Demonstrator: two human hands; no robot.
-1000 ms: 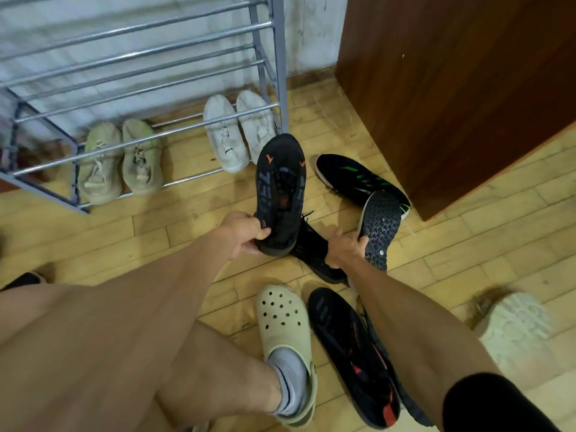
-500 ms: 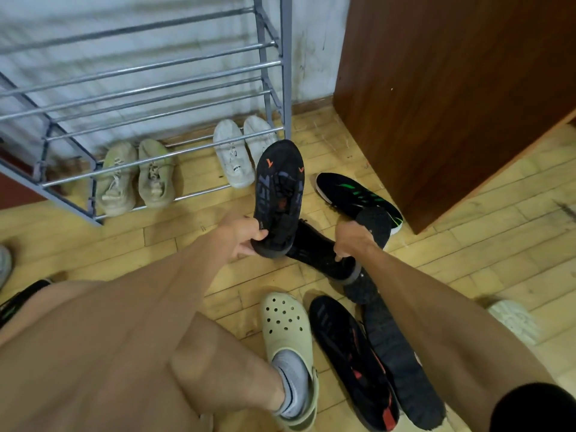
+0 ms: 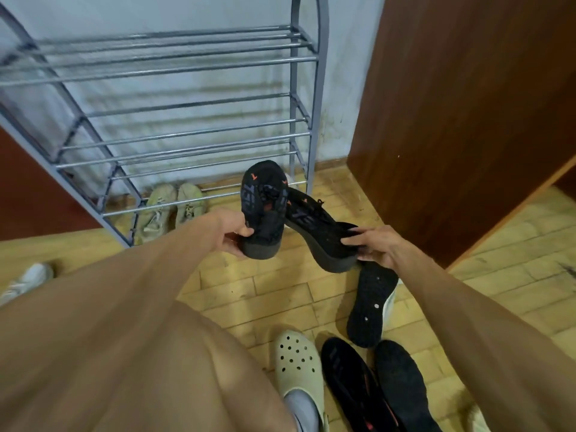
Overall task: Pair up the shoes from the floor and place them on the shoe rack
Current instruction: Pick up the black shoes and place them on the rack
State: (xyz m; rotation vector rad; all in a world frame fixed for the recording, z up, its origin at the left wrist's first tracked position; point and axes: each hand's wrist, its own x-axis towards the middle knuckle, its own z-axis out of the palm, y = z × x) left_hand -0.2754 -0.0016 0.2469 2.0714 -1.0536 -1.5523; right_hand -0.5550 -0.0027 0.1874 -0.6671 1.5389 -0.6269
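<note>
Left hand (image 3: 232,235) grips one black shoe (image 3: 265,213), right hand (image 3: 378,244) its mate (image 3: 321,235), near the shoe rack (image 3: 187,141). One beige pair (image 3: 170,210) is shelved low; several shoes (image 3: 371,307) remain on the floor (image 3: 249,288).

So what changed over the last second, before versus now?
The right hand let go of the dotted-sole shoe, now on the floor, and took hold of the second black shoe, lifting it beside the first. The left hand holds its black shoe as before; the beige pair sits unmoved.
</note>
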